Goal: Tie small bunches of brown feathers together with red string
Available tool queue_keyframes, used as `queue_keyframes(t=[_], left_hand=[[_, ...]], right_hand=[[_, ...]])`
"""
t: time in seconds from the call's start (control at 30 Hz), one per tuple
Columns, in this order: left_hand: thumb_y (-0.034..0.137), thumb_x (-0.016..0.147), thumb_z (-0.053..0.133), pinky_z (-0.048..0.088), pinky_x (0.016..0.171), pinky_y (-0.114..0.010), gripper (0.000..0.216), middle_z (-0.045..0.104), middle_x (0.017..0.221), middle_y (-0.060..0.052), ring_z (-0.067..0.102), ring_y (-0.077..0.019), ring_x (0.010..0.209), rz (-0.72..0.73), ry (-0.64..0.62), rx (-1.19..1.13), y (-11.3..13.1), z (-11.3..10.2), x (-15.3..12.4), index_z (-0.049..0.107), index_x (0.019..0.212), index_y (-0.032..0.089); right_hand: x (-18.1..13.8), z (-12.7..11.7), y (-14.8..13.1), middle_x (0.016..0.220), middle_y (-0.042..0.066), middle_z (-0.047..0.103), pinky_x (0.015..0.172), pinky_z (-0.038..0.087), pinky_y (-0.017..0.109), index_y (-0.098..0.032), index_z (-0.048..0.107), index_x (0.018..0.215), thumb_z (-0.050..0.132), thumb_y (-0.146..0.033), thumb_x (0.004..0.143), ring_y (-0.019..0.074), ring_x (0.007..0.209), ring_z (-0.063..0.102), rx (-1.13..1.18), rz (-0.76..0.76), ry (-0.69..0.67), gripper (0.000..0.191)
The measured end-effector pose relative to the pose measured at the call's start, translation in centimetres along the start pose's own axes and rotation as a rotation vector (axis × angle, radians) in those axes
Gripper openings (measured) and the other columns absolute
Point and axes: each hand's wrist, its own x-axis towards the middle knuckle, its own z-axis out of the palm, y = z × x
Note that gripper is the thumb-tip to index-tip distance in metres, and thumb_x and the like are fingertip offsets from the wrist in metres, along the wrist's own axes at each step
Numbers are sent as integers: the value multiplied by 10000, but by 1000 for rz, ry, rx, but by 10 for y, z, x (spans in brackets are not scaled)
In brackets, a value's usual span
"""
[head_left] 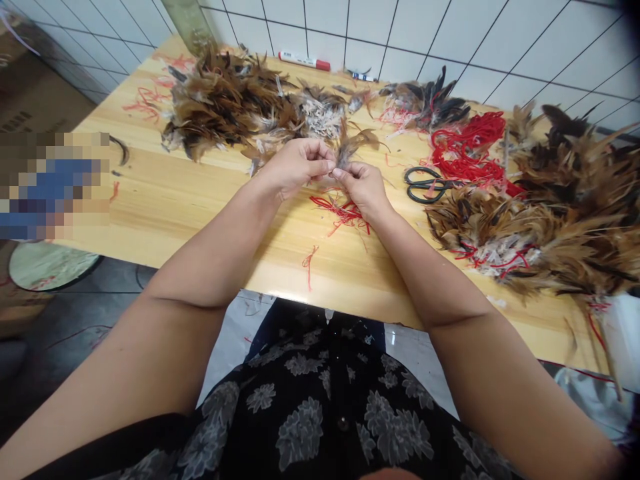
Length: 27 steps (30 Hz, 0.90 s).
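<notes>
Both my hands meet over the middle of the wooden table (165,193). Between their fingertips is a small brown and grey feather bunch (347,150), its quill ends pinched and its plumes pointing away from me. My left hand (303,163) is closed, thumb and finger pressed at the base of the feathers. From the other side my right hand (365,187) pinches the same base with thumb and forefinger. Short red threads (340,210) lie on the table just below the hands. Whether a thread is wound on the quills is too small to tell.
Brown feather piles lie at the back left (225,100) and the right (565,193). Black-handled scissors (427,185) rest beside a red cord bundle (470,143). A red-capped marker (304,61) is near the tiled wall (360,33). A round stool (53,267) stands at left.
</notes>
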Motion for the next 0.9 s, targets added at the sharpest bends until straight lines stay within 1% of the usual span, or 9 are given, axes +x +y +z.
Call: queue_keyframes(t=[0.1,0.17,0.23,0.33,0.4,0.53,0.67,0.77,0.9], left_hand=[[67,837,1056,463,644,-291,366,684,750,7,641,-154,651,5,-28,8,0,-3,1,714,812,196],[141,862,1066,481,679,-319,326,717,786,-7,646,-173,696,25,-7,64,4,-10,1,746,849,204],[186,925,1040,524,790,-349,278,728,807,3,665,-201,816,75,115,177,11,-23,1,765,907,220],[192,1004,977,501,1084,-395,231,703,809,30,670,-247,1084,133,350,416,25,-50,-2,753,967,232],[181,991,954,435,1188,-409,209,698,819,22,653,-268,1154,89,390,541,31,-66,-4,755,940,220],[165,936,868,438,1222,-405,100,743,894,-14,664,-290,1135,21,272,768,28,-76,-1,803,900,232],[127,898,709,513,1198,-447,168,719,979,-63,696,-335,1186,27,178,1044,14,-70,6,815,905,257],[132,904,717,499,1214,-439,144,691,991,-58,679,-323,1217,19,184,1043,6,-68,10,805,932,244],[101,900,771,449,1229,-387,164,600,868,-29,609,-297,1208,15,205,926,3,-71,10,723,849,249]], right_hand=[[0,1,-1,713,-35,519,702,439,301,-229,660,736,925,-897,866,131,737,470,15,-1,-2,730],[1,0,-1,719,-34,534,699,444,298,-228,672,753,924,-911,859,130,736,473,21,-4,2,735],[2,-2,1,714,-33,538,688,448,295,-227,689,774,922,-921,858,129,727,475,25,2,15,737],[7,-6,9,684,-35,519,673,481,303,-227,721,813,893,-914,904,138,699,498,22,11,46,714],[9,-9,14,673,-38,500,673,505,313,-230,737,843,872,-905,935,146,691,515,17,7,58,694],[11,-12,19,672,-54,471,656,464,307,-235,727,870,847,-933,935,139,678,489,16,0,53,710],[10,-14,18,689,-59,472,699,424,303,-227,711,874,819,-884,993,130,699,468,5,-27,39,676],[10,-15,21,705,-59,486,719,405,307,-221,709,877,821,-781,1049,126,704,464,-17,-35,34,597],[12,-15,25,704,-62,489,717,409,315,-220,700,873,806,-712,1086,125,684,471,-41,-24,21,547]])
